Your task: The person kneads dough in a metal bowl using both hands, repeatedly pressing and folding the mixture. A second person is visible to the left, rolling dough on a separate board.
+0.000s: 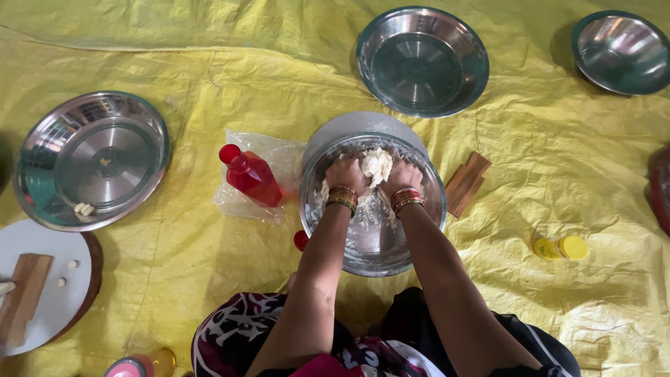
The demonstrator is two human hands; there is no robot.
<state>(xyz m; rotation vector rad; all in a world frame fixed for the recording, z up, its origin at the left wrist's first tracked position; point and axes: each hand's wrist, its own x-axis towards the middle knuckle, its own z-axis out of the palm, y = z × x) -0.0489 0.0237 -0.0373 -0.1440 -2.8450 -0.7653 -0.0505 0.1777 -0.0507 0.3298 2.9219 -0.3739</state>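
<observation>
A red bottle (250, 174) lies on a clear plastic bag (279, 157), just left of the bowl (373, 244). Its red cap (301, 240) sits by the bowl's left rim. A small yellow bottle (560, 248) lies on its side, well to the right. No labels can be read.

Both arms reach straight out from the body into the bowl. The left hand (346, 172) & right hand (400, 176) sit side by side, knuckles up, bangles on both wrists. Both press on the dough (376, 165), which lies at the far side of the bowl. Fingers are curled into fists on the dough; can't tell if they grip any.

The bowl sits on a yellow sheet (209, 70) on the floor, w/ a round grey board (349, 124) poking out behind it. A small wood comb (467, 184) lies just right of the bowl.

Lots of open sheet near the top left & bottom right. A steel plate (422, 61) sits beyond the bowl, a 2nd bowl (621, 52) at top right. A big plate (91, 159) sits far left, w/ a white board (66, 279) & wood block (24, 297) below it. All are well apart from the hands.
</observation>
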